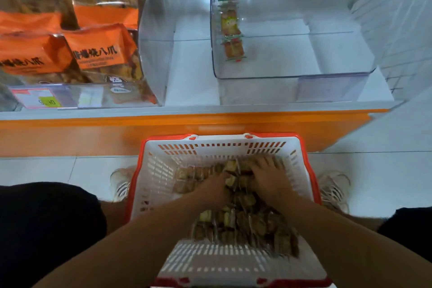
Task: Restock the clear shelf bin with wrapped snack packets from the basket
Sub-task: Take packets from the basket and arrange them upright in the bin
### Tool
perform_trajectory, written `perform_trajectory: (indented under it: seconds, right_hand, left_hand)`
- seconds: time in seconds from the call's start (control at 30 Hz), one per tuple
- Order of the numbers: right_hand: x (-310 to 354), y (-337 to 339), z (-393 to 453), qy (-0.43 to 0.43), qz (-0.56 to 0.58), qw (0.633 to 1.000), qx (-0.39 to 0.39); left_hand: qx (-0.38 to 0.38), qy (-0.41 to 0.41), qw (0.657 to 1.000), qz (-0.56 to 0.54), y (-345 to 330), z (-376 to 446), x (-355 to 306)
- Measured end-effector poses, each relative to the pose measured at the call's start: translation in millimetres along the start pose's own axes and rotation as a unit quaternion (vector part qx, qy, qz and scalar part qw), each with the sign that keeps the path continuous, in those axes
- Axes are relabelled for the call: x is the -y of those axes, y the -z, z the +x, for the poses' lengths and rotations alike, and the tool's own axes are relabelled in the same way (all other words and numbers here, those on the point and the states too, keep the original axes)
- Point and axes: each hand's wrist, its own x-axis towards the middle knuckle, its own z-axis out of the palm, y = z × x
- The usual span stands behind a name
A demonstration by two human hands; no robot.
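A: Head view: both hands down in the white basket (149, 170) with its red rim, on the floor below the shelf; left hand (214, 190) curls into the heap of snack packets (247, 220), gripping some; right hand (268, 176) lies spread on them, fingers fairly straight.

B: Clear bin (327, 72) on the shelf; few packets (231, 30) against its left wall; orange bags (98, 47) further left.

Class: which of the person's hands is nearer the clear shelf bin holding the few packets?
Right. The right hand lies below the clear shelf bin; the left hand sits lower and further left.
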Motion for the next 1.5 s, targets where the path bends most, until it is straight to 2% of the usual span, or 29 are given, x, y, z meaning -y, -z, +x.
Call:
perform_trajectory:
  seconds: [0.13, 0.2, 0.27, 0.4, 0.53, 0.63, 0.73, 0.83, 0.93, 1.03, 1.1, 1.17, 1.2, 1.3, 1.4, 1.43, 1.5]
  right_hand:
    - [-1, -15, 24, 0.031, -0.038, 0.998, 0.038]
    - [1, -18, 34, 0.029, -0.047, 0.998, 0.037]
    - [4, -21, 38, 0.019, -0.041, 0.998, 0.051]
    - [3, -28, 32, 0.019, -0.035, 0.995, 0.091]
    - [5, -27, 29, 0.054, -0.028, 0.995, 0.084]
    - [5, -30, 25, 0.074, 0.003, 0.992, 0.099]
    - [6, -32, 22, 0.037, 0.091, 0.989, 0.114]
    - [7, -22, 22, -0.030, 0.299, 0.945, 0.127]
    - [4, 0, 24, -0.045, 0.384, 0.915, 0.116]
    - [7, 35, 21, -0.053, 0.423, 0.898, 0.108]
    - [14, 56, 17, -0.075, 0.460, 0.879, 0.101]
    - [22, 71, 14, -0.086, 0.465, 0.875, 0.100]
    - [26, 79, 10, -0.090, 0.466, 0.874, 0.102]
    - [34, 98, -1, -0.102, 0.466, 0.874, 0.092]
    - [38, 123, -12, -0.083, 0.388, 0.912, 0.104]
    - [39, 135, -15, -0.075, 0.372, 0.918, 0.114]
    - [47, 167, -25, -0.054, 0.372, 0.921, 0.101]
  left_hand:
    - [-0.049, 0.029, 0.998, 0.003, -16, 37, 9]
    - [-0.059, 0.004, 0.994, 0.090, -22, 53, 19]
    - [-0.058, 0.000, 0.989, 0.138, -26, 64, 28]
    - [-0.046, 0.021, 0.989, 0.137, -29, 72, 36]
    - [-0.021, 0.066, 0.986, 0.151, -32, 79, 43]
    - [-0.019, 0.067, 0.984, 0.163, -34, 81, 44]
    - [-0.035, 0.033, 0.981, 0.189, -34, 81, 39]
    - [-0.040, 0.039, 0.992, 0.115, -34, 77, 32]
    - [-0.057, 0.063, 0.994, -0.075, -17, 64, 24]
    - [-0.026, 0.095, 0.945, -0.312, 8, 44, 22]
    - [-0.003, 0.121, 0.903, -0.411, 25, 31, 21]
    - [0.002, 0.143, 0.867, -0.477, 39, 19, 13]
    - [-0.014, 0.149, 0.864, -0.481, 46, 13, 7]
    - [-0.050, 0.135, 0.912, -0.384, 67, -7, -10]
    - [-0.040, 0.127, 0.941, -0.312, 85, -24, -25]
    - [-0.039, 0.135, 0.944, -0.300, 92, -31, -31]
    - [-0.012, 0.134, 0.924, -0.359, 111, -47, -45]
